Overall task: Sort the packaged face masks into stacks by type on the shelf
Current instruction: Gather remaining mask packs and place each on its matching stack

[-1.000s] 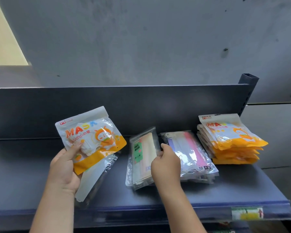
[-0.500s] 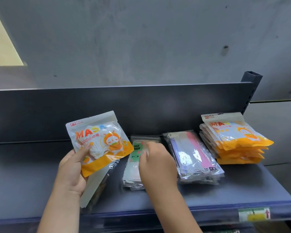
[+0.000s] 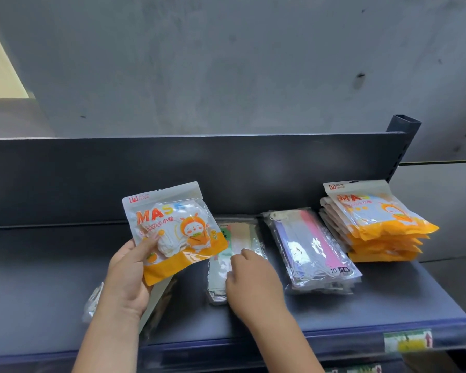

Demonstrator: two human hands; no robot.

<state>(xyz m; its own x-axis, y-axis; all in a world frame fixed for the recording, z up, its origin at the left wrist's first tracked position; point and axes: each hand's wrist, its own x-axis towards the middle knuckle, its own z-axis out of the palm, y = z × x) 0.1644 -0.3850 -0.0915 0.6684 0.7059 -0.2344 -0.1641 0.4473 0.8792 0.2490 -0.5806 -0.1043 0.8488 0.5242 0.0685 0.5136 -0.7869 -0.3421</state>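
The shelf (image 3: 334,305) carries three stacks in a row along its back panel. At the far right is the orange stack (image 3: 382,232), to its left the pastel stack (image 3: 310,251), and left again the green-label stack (image 3: 240,238). The orange pack (image 3: 172,232) that matches the far-right stack is up off the shelf in my left grip (image 3: 127,275), thumb on its face and fingers behind. My right hand (image 3: 253,281) lies on top of the green-label stack with fingers loosely bent, and I see nothing pinched in it.

As I judge it, the coming move turns on this: the orange stack lies well to the right of my left grip, with two stacks and my right arm in between. The right hand is the nearer one, so a hand-over or a reach across is called for. The held pack stands nearly upright, its header uppermost and leaning a little left. The stacked ones lie flat with headers toward the back panel, so mine must tip back to match.

Counted: three stacks. The orange one has about five packs, and the layers blur. Each of the other two holds several, too glossy to count. One orange pack is in hand. At least one clear pack (image 3: 159,300) lies under my left wrist.
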